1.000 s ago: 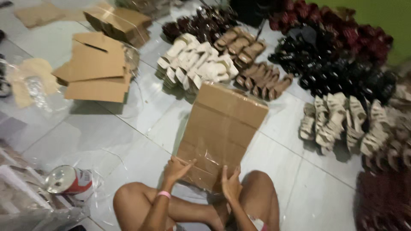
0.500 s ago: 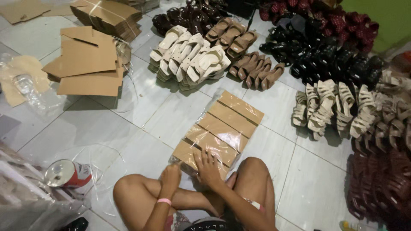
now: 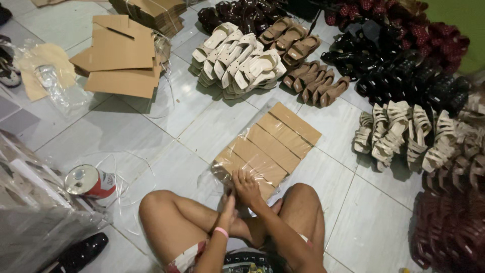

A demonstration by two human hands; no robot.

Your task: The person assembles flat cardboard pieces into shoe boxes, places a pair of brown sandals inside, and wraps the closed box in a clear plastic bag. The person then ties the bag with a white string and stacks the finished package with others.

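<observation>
The right hand (image 3: pixel 246 186) lies spread on the near end of the cardboard (image 3: pixel 268 147), while the left hand (image 3: pixel 227 206), edge-on, seems flat beside it.

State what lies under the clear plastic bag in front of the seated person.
Flat brown cardboard pieces overlap in a row inside the clear plastic bag. The right hand covers the near end; anything beneath them is hidden.

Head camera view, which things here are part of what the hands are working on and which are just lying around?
In hand:
right hand
left hand
plastic-wrapped bundle of cardboard pieces

Lying about:
flattened cardboard stack
tin can
cream sandals
tan sandals
black shoe
</observation>
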